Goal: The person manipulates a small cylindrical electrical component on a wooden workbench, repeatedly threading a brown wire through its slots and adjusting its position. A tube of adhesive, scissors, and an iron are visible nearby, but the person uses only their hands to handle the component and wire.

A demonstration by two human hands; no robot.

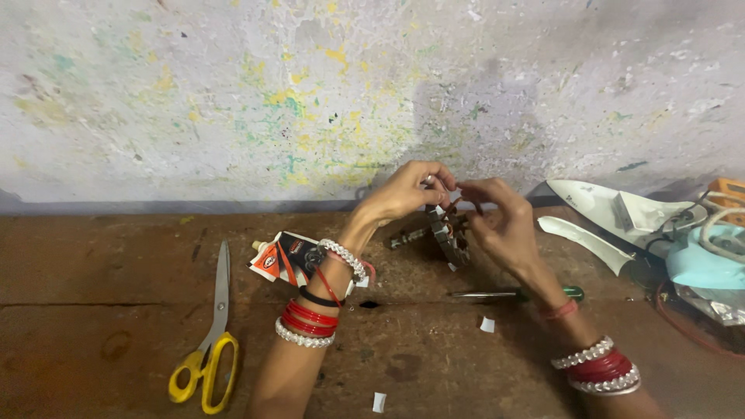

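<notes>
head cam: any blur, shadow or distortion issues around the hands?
Head view: the left hand and right hand are slightly soft, and the small ring they hold is hard to resolve; a dark shadow falls on the wall behind them; the scissors are sharp; the table edge bows slightly; no glare.

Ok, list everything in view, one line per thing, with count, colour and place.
scissors: one, yellow handles, lower left of the wooden surface.
glue tube: one, squeezed, black, white and red, behind the left wrist.
round metal part: one, grey, slotted, under both hands.
screwdriver: one, green handle, below the right forearm.
paper scraps: several, white, scattered on the surface.
white plastic shell pieces: two, right rear.
light blue appliance body: one, far right, with wires.
wall: grey, paint-spattered.
left hand: bangled wrist, fingers pinched at the part.
right hand: bangled wrist, fingers on the part.
</notes>
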